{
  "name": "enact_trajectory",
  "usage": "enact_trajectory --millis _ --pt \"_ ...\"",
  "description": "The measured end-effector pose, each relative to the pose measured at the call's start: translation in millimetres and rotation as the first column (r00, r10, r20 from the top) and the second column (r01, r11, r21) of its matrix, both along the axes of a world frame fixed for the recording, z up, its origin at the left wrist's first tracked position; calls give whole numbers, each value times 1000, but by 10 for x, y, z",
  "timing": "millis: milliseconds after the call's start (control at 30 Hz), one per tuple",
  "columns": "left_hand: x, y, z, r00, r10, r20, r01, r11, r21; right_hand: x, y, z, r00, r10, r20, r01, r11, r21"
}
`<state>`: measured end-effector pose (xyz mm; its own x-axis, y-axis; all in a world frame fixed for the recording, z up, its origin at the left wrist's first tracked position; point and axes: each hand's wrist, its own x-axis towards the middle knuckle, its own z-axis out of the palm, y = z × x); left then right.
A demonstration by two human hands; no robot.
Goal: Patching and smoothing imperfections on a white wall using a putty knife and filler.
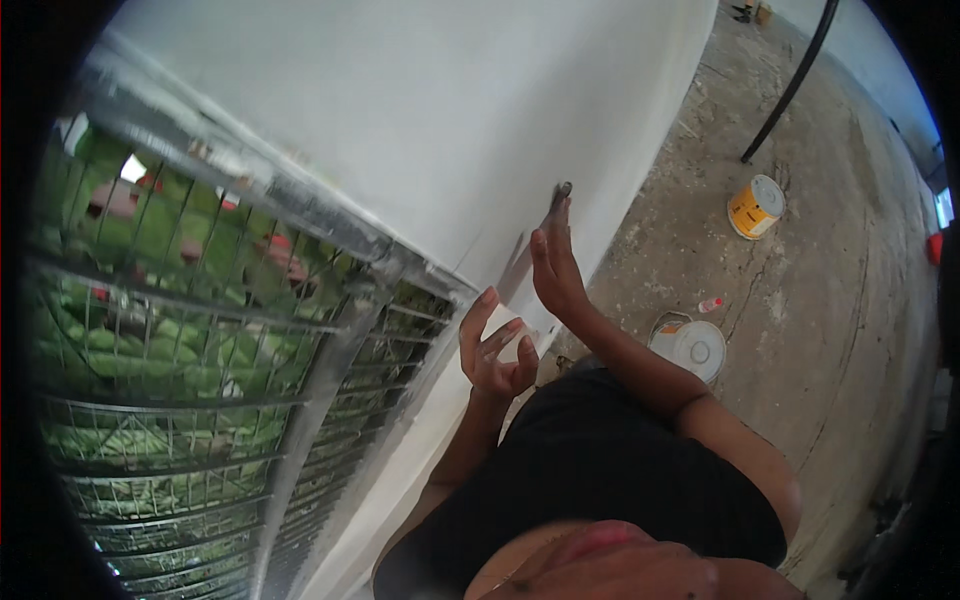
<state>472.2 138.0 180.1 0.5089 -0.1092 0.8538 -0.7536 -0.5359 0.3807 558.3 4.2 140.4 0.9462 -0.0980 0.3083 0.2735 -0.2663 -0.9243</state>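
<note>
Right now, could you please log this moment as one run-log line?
right hand: holds small dark tool against white wall | left hand: open, empty, near wall | floor: two paint cans

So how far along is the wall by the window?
The wall looks evenly white above and left of the hands. In hand: the right hand presses a small dark tool to it; the left hand is open, empty. The strip below is hidden.

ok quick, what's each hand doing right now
Left hand: open, fingers loosely curled, holding nothing visible.
Right hand: flat against the white wall, a dark tool at its fingertips.
</note>
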Motion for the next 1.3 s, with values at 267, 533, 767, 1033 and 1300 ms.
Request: enact_trajectory --millis 267,533,767,1033,1300 --pt "-321 518 27 990 140 -1 -140 990 -13 -74 275 -67 996 -88 5 88 996 18" --pt "-146 507 82 1000 -10 6 10 998 -55 -78 227 127 988 -136 74 131 989 66" --pt "86 273 -156 994 106 19 -106 994 22 600 -305 339 972 -143 186 126 987 99" --pt "229 -193 -338 888 458 34 -459 887 51 1775 -1349 589 973 -214 90 203 972 118" --pt "480 -482 -247 710 702 52 -704 708 46 2441 -2007 645 951 -255 174 262 965 -17"
